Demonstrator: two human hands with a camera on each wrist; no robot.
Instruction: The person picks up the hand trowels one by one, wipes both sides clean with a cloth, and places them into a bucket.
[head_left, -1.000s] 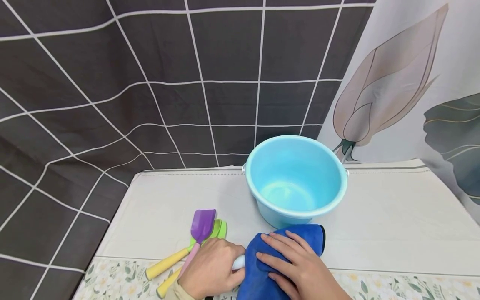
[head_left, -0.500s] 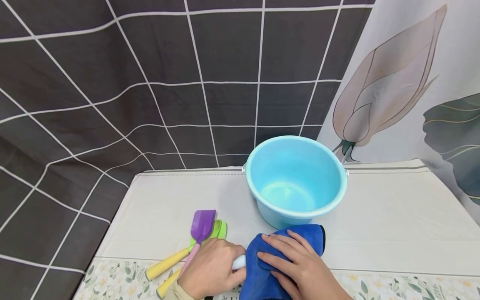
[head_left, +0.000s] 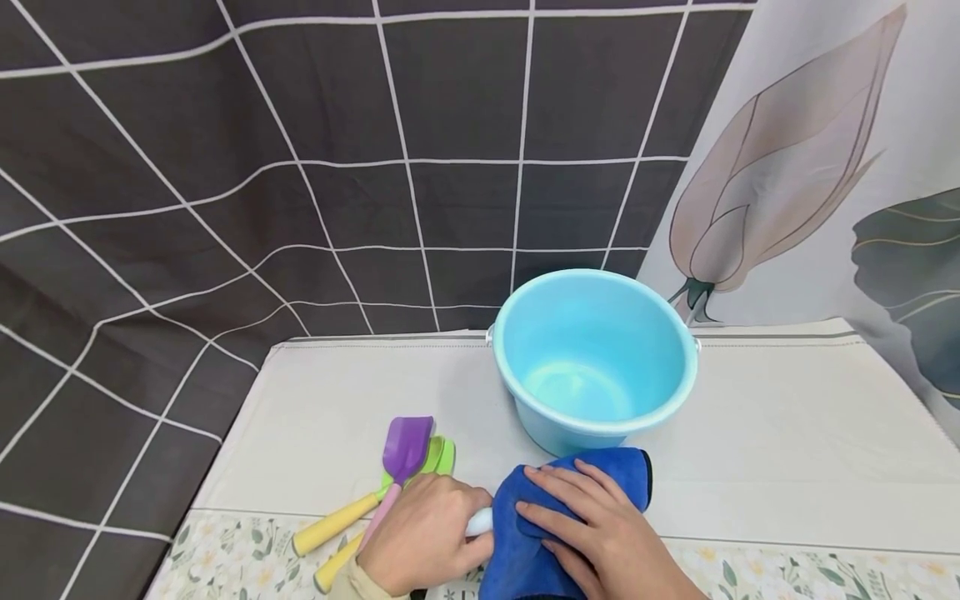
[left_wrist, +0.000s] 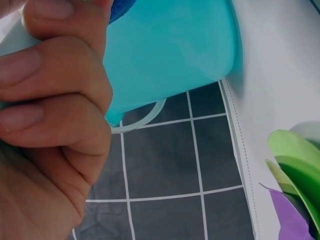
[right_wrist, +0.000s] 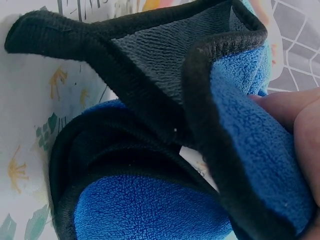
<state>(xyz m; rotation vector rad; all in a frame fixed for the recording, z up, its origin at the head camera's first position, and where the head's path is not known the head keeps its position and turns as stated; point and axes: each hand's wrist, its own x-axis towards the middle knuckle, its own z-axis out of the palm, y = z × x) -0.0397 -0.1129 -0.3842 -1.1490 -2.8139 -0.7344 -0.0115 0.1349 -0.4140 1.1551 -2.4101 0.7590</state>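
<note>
My left hand (head_left: 431, 533) has its fingers curled round a light blue handle (head_left: 480, 522), whose far end goes under a blue cloth (head_left: 513, 542). What the cloth covers is hidden. The right hand (head_left: 603, 533) lies over the cloth with fingers spread, holding it around the covered part. In the right wrist view, the thumb (right_wrist: 305, 130) presses on the folded blue towelling, which has a black border (right_wrist: 205, 110) and a grey underside. Curled left fingers (left_wrist: 55, 70) fill the left side of the left wrist view.
Behind the cloth stands a light blue bucket (head_left: 573, 392). Left of my left hand lie a purple spatula (head_left: 406, 448) with a pink handle, green utensils (head_left: 447, 457) and yellow handles (head_left: 333, 525). A dark grid-patterned curtain (head_left: 457, 200) hangs beyond the white table (head_left: 765, 450).
Near the left hand, the cloth's lower left edge has shifted slightly to the right. Both hands keep almost the same place and hold; the head view tilts a little.
</note>
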